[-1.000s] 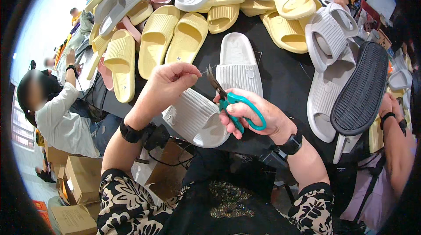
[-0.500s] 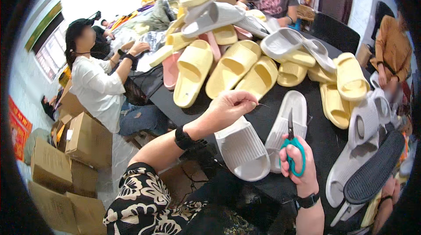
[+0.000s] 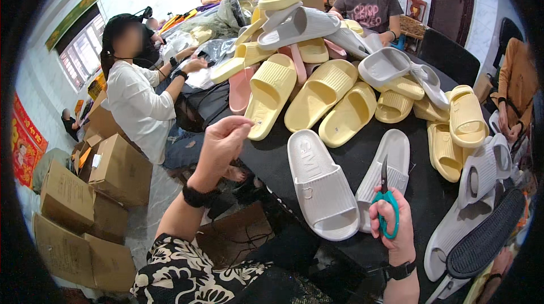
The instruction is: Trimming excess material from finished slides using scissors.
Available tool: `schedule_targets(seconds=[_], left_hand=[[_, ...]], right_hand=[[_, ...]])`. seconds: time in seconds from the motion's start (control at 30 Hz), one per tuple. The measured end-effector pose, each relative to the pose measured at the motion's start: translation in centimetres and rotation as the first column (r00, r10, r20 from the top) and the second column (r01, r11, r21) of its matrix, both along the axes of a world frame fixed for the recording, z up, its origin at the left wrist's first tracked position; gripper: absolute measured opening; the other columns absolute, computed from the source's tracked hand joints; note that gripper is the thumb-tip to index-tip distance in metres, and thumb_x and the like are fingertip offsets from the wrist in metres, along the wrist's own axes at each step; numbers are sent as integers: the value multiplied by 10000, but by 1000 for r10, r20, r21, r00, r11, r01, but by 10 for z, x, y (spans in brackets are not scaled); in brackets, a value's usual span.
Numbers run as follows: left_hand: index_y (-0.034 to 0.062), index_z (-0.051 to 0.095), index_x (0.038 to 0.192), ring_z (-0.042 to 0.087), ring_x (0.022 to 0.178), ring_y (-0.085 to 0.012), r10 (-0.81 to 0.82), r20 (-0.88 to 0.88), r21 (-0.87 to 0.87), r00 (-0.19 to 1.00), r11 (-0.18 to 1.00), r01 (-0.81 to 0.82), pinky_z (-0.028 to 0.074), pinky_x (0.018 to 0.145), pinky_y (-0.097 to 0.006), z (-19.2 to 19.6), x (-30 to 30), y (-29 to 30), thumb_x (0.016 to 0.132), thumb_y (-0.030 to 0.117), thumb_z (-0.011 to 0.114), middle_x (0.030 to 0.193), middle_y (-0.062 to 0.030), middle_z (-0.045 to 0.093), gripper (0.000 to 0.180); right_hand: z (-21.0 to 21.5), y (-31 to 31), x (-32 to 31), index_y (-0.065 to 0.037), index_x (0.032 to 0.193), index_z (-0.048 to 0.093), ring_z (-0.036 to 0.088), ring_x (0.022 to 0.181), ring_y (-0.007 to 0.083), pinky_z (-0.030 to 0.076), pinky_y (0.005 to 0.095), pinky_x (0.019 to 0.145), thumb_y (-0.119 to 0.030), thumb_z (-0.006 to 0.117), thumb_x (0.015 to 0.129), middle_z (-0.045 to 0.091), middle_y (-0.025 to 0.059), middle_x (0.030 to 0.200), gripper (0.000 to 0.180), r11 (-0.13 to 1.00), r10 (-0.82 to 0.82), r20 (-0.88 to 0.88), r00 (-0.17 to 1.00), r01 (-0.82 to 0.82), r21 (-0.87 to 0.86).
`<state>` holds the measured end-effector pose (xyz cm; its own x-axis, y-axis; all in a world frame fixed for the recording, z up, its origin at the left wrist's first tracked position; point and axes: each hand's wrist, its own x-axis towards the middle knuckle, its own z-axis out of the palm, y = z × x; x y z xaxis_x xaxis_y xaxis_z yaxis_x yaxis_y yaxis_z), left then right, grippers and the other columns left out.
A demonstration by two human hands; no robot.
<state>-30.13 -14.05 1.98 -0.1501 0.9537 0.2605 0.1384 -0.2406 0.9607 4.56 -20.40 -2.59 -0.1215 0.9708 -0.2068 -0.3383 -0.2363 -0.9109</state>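
My right hand [image 3: 395, 222] grips a pair of scissors [image 3: 387, 198] with teal handles, its dark blades pointing up and close together over a grey slide sandal [image 3: 395, 153]. To the left of that sandal lies a second grey sandal [image 3: 321, 188], its ribbed strap toward me. My left hand [image 3: 224, 139] is raised beyond the table's left edge, thumb and fingers pinched together. Whatever sits in that pinch is too small to make out. Just past the left hand, the nearest piece is a yellow slide sandal [image 3: 272, 97] at the pile's front.
Yellow, grey and pink sandals are heaped on the black table [image 3: 272, 159]. Grey sandals and a black sole [image 3: 487, 233] lie at the right edge. A person in white [image 3: 139, 105] works at the left; another person [image 3: 368, 12] stands across. Cardboard boxes [image 3: 122, 168] stack on the left floor.
My left hand has drawn back to the left, away from above the grey sandals, still pinched. The right hand keeps the scissors in nearly the same place. The view has shifted slightly.
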Motion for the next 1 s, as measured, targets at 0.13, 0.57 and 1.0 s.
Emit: schedule_targets(seconds=[0.13, 0.57, 1.0], left_hand=[[1, 644, 936, 417, 459, -21, 55, -66, -80, 996, 995, -61, 306, 416, -173, -3, -29, -26, 903, 113, 576, 598, 53, 508, 135], [-16, 612, 1037, 611, 808, -224, -164, -678, -202, 717, 979, 34, 489, 710, -306, -46, -59, -63, 860, 128, 602, 954, -137, 619, 228], [13, 504, 1191, 519, 1053, -330, -245, -829, 52, 502, 860, 507, 405, 898, -407, -40, 85, -3, 852, 208, 623, 1087, -186, 577, 408]], right_hand=[[-2, 0, 0, -3, 1110, 462, 497, 441, 87, 387, 209, 349, -188, 601, 839, 537, 54, 656, 356, 1000, -3, 2, 1000, 3, 15], [0, -3, -1, 1, 1126, 470, 504, 444, 84, 379, 210, 345, -168, 600, 834, 565, 57, 683, 362, 998, -54, -31, 998, 55, 28], [2, 1, 3, -13, 1142, 480, 501, 470, 61, 382, 187, 372, -114, 565, 864, 552, 44, 694, 308, 985, -147, 12, 989, 145, 95]])
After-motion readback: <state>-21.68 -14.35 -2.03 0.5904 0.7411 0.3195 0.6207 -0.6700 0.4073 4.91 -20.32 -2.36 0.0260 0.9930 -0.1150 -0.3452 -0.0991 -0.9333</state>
